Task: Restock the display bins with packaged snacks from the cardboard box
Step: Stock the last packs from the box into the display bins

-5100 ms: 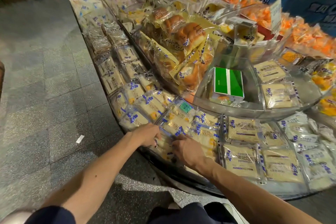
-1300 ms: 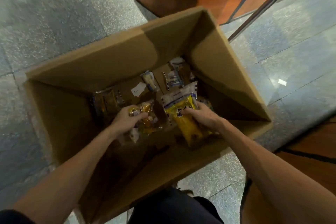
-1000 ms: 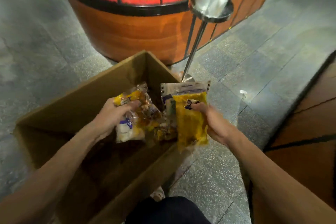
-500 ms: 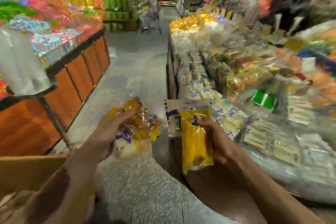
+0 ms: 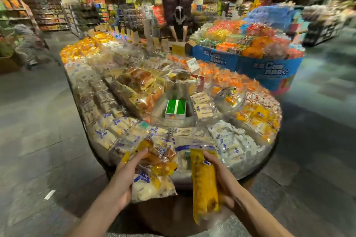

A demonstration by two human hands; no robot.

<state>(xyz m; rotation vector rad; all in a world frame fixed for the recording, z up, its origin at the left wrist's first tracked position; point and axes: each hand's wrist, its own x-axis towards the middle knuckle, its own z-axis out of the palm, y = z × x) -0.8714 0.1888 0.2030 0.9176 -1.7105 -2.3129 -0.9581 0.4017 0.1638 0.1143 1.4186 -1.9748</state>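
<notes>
Grey floor tiles [image 5: 34,113] surround the rounded display stand [image 5: 256,165] mid-frame (bins full); left hand [image 5: 125,175] grips clear snack packs [image 5: 154,169], right hand [image 5: 221,177] a yellow pack [image 5: 204,183].

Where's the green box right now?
Head view, centre frame: the green box sits in the clear raised bin, just left of the pale cake packets.

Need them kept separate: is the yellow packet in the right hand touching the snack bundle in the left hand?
Apart. The head view shows a strip of display bin between the yellow packet and the snack bundle.
</notes>
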